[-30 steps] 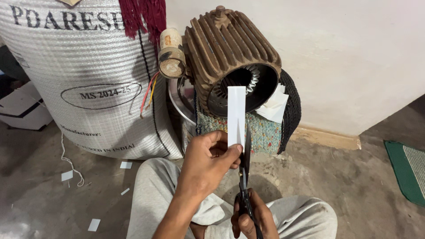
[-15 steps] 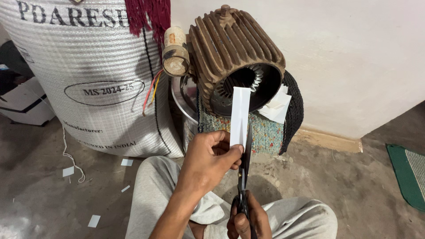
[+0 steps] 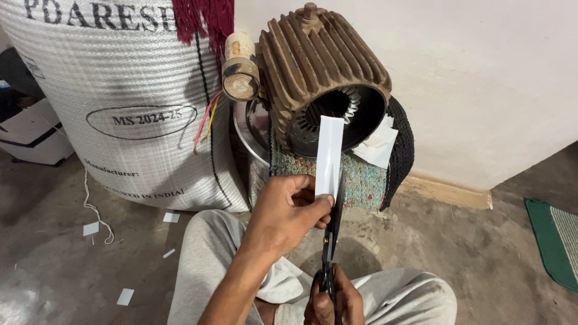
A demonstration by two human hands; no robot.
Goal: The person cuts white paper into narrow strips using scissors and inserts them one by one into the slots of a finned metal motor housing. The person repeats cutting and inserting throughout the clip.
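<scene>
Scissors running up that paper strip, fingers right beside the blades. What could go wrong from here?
1. The left hand pinches the paper strip right beside the scissors; a slip could nick the fingertips.
2. The strip stands tall and unsupported above the grip, so it may flex and the cut may wander.
3. The right hand works low by the lap, partly out of view, so control looks limited.

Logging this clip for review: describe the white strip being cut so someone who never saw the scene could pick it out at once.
Start at the ribbed brown motor housing against the wall. Just in front of its round opening, the left hand pinches an upright white paper strip, with the scissors in the right hand along its right edge. Unlike the crumpled paper beside the motor and the floor scraps, it is long, narrow and held up.
</scene>
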